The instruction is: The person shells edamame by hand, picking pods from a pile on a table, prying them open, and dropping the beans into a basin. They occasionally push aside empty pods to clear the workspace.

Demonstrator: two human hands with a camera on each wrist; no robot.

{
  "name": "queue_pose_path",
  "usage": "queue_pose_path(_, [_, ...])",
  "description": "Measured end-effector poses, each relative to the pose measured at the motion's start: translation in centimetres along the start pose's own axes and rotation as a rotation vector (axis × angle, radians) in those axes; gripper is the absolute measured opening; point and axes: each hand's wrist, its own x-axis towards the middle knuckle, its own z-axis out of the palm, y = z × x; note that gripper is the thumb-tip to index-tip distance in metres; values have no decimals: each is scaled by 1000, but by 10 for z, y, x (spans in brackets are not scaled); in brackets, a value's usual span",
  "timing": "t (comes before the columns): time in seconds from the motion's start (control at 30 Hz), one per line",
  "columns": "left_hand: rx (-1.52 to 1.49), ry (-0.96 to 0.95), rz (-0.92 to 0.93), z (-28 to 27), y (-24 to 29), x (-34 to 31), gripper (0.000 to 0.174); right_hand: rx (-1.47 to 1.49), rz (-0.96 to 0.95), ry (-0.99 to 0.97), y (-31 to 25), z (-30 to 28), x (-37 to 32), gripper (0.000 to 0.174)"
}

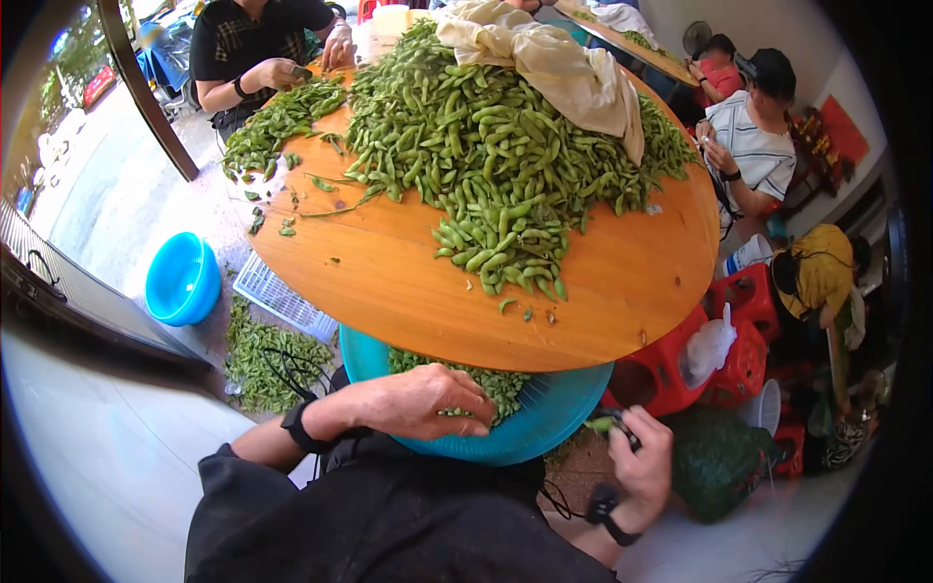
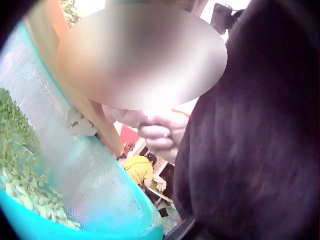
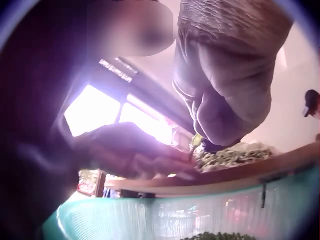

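My left hand (image 1: pixel 428 401) hangs over the turquoise basin (image 1: pixel 573 403), back of the hand up and fingers loosely bent. A small pale green bit (image 3: pixel 172 175) shows by its fingertips in the right wrist view. To the right of the basin, my right hand (image 1: pixel 641 457) pinches a green soybean pod (image 1: pixel 601 424), with a small dark object (image 1: pixel 627 434) against its fingers; I cannot tell what kind of object that is. Shelled green beans (image 1: pixel 501 389) lie inside the basin, just under the table edge. A big heap of pods (image 1: pixel 486 146) covers the table's far half.
A round wooden table (image 1: pixel 408 282) stands ahead, a cream cloth (image 1: pixel 554 63) draped on the heap. Pods (image 1: pixel 272 369) lie on the floor beside a white crate (image 1: pixel 282 296) and blue basin (image 1: pixel 185 280). Red stools (image 1: pixel 671 364) stand right. Several people sit around.
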Motion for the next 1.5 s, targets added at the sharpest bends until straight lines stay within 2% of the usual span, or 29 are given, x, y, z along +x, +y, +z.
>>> queue_pose_path(0.07, [51,111,-54,-19,4,7,17,-101,53,-79,1,-27,-13,14])
queue_pose_path(0.13, [185,299,-274,-37,-1,20,17,-253,21,40,20,-29,-17,7])
queue_pose_path(0.17, [189,304,-272,-43,-11,27,17,-254,15,43,23,-27,-15,7])
queue_pose_path(0.23, [494,627,-177,-51,-39,43,17,-218,81,223,17,-19,-7,8])
queue_pose_path(0.33, [542,661,-261,-59,-56,61,20,-157,117,137,8,-9,5,10])
queue_pose_path(0.37, [545,662,-259,-60,-58,65,20,-110,70,144,-1,-4,10,8])
queue_pose_path(0.47, [661,559,-267,-61,-59,70,23,-66,23,136,-13,11,22,9])
queue_pose_path(0.53, [695,511,-374,-62,-58,72,24,-24,-22,116,-23,19,29,12])
queue_pose_path(0.67, [703,506,-381,-62,-59,68,21,62,-111,128,-38,41,44,16])
queue_pose_path(0.77, [660,603,-286,-55,-51,60,18,215,-102,165,-45,71,60,16])
queue_pose_path(0.83, [205,586,-199,-44,-26,49,13,319,-68,189,-52,82,62,16])
queue_pose_path(0.87, [202,583,-200,-34,-19,43,13,586,6,115,-59,86,63,16])
queue_pose_path(0.9, [-9,540,-282,-22,-11,37,14,851,81,37,-64,88,63,16])
queue_pose_path(0.93, [-220,494,-362,-11,-6,31,16,851,85,34,-68,89,62,16])
queue_pose_path(1.0, [-294,501,-377,3,2,26,20,1113,107,-127,-74,91,61,17])
queue_pose_path(1.07, [-307,518,-398,12,-1,23,19,1112,126,-148,-73,93,59,18])
queue_pose_path(1.13, [-46,597,-214,18,-4,22,17,1052,139,-185,-70,92,57,17])
queue_pose_path(1.27, [71,645,-78,27,-13,20,15,995,130,-219,-64,91,57,15])
queue_pose_path(1.33, [-369,484,-291,29,-17,14,15,1028,104,-235,-61,91,56,14])
queue_pose_path(1.37, [-370,483,-294,29,-18,13,15,1030,106,-236,-58,90,57,14])
queue_pose_path(1.43, [-1246,293,-362,31,-19,12,16,1226,158,-341,-53,87,58,11])
queue_pose_path(1.5, [-1332,291,-392,34,-13,12,17,1239,150,-372,-53,82,57,9])
